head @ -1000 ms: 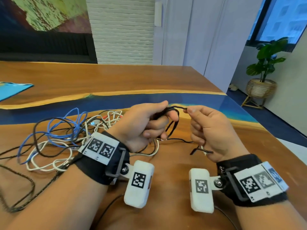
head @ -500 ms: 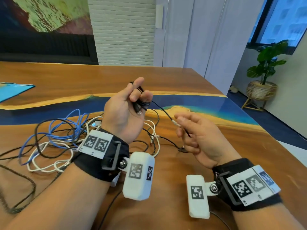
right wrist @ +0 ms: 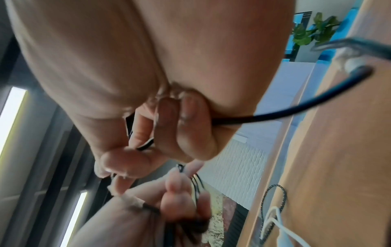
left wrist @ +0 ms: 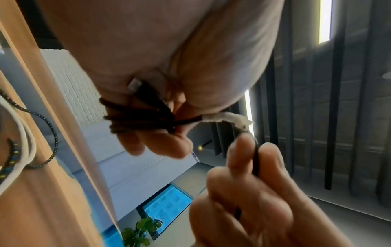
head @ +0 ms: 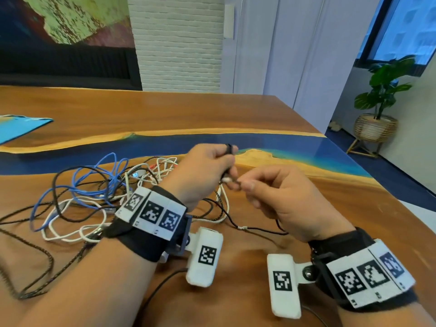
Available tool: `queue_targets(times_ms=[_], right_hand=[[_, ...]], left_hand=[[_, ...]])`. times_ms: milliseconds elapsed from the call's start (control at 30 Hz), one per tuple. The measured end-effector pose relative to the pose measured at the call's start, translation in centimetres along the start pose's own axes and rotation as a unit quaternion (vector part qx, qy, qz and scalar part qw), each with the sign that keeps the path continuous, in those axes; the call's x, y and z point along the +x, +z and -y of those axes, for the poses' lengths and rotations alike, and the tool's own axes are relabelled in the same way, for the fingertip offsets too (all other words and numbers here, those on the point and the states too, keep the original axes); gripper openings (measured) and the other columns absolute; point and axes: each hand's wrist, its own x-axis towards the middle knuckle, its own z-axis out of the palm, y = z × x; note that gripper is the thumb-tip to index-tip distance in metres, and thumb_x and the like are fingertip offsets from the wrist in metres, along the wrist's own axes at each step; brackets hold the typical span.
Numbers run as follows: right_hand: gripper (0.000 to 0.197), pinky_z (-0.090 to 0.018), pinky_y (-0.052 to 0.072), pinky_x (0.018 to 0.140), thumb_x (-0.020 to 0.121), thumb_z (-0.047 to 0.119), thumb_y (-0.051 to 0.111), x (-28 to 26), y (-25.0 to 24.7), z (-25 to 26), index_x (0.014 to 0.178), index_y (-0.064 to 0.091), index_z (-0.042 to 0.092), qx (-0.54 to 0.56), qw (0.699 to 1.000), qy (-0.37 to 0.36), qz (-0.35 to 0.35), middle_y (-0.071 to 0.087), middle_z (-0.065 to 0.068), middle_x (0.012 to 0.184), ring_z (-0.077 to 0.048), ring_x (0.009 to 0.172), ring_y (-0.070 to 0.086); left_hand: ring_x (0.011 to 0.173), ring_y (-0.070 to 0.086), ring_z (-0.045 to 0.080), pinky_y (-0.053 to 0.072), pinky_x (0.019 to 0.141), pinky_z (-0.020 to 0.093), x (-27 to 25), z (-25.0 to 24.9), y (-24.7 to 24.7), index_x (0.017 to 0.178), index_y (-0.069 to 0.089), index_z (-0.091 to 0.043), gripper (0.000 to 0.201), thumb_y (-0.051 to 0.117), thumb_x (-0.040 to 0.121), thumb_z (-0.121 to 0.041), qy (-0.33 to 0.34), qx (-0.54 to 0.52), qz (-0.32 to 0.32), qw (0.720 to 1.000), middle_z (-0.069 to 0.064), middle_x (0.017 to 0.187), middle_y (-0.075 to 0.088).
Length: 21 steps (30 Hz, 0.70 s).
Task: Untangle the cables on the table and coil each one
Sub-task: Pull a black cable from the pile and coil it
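My left hand (head: 207, 171) holds a thin black cable (left wrist: 139, 117) wound in several small loops round its fingers. A white wrapped section (left wrist: 224, 117) of that cable runs from the loops to my right hand (head: 271, 197), which pinches the cable between thumb and fingers close to the left hand. The cable's free tail (head: 259, 228) trails from under the right palm across the table. In the right wrist view the black cable (right wrist: 296, 108) leaves my right hand (right wrist: 169, 133) sideways. A tangle of cables (head: 94, 190) lies left of my left wrist: a blue cable (head: 77, 182), white ones (head: 70, 234) and a braided dark one (head: 35, 291).
The wooden table (head: 165, 114) has a blue resin strip across it, and its right edge falls off to the floor. A blue sheet (head: 18, 126) lies at the far left. A potted plant (head: 377, 109) stands on the floor beyond the right edge.
My left hand had lifted with the loops and has come back down and right to meet the right hand. The right hand has slid along the cable up to the white wrapped section.
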Motion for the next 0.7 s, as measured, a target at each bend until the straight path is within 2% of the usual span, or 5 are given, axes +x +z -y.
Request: queue_targets(times_ms=[100, 300, 433, 600, 700], right_hand=[[0.014, -0.022, 0.025, 0.041, 0.094, 0.015, 0.066, 0.1, -1.0, 0.0, 0.096, 0.079, 0.015, 0.066, 0.995, -0.032, -0.069, 0.054, -0.002, 0.063, -0.015, 0.048, 0.034], [0.013, -0.012, 0.035, 0.047, 0.096, 0.013, 0.065, 0.6, -1.2, -0.6, 0.099, 0.076, 0.008, 0.015, 0.981, -0.038, -0.192, 0.053, 0.004, 0.058, -0.004, 0.048, 0.043], [0.017, -0.021, 0.029, 0.039, 0.098, 0.016, 0.062, 0.7, -1.4, -0.5, 0.104, 0.078, 0.017, 0.063, 0.977, 0.013, -0.202, 0.052, -0.003, 0.061, -0.01, 0.045, 0.035], [0.03, -0.029, 0.041, 0.04, 0.105, 0.009, 0.052, 0.6, -0.6, -0.5, 0.127, 0.069, 0.017, 0.006, 0.994, 0.064, -0.083, 0.068, -0.007, 0.075, -0.018, 0.042, 0.038], [0.031, -0.028, 0.052, 0.05, 0.104, 0.007, 0.053, 0.4, 0.8, -0.6, 0.132, 0.063, 0.015, -0.035, 0.995, 0.095, 0.015, 0.073, -0.007, 0.078, -0.017, 0.049, 0.052]], left_hand=[[0.049, 0.045, 0.014, 0.041, 0.059, 0.031, -0.5, -0.1, -0.1, 0.1, 0.074, -0.008, 0.034, 0.046, 0.109, -0.024, -0.028, 0.043, 0.092, 0.994, 0.001, 0.056, 0.051], [0.038, 0.021, 0.017, 0.051, 0.065, 0.032, -1.7, -1.4, -0.1, 0.078, 0.069, -0.006, 0.062, 0.039, 0.1, -0.055, -0.051, -0.074, 0.212, 0.973, 0.001, 0.05, 0.019], [0.036, 0.02, 0.009, 0.046, 0.056, 0.026, -1.7, -1.8, -0.2, 0.082, 0.065, -0.009, 0.046, 0.041, 0.102, -0.041, -0.049, -0.277, 0.179, 0.943, -0.007, 0.051, 0.018], [0.052, 0.043, 0.009, 0.046, 0.084, 0.028, -0.7, -1.6, -0.3, 0.135, 0.054, 0.005, 0.046, 0.033, 0.11, -0.027, -0.027, -0.422, 0.103, 0.9, -0.005, 0.064, 0.038], [0.062, 0.059, 0.014, 0.05, 0.088, 0.029, 0.0, -0.9, -0.1, 0.138, 0.05, 0.008, 0.042, 0.038, 0.11, -0.021, -0.007, -0.409, -0.001, 0.912, -0.001, 0.07, 0.053]])
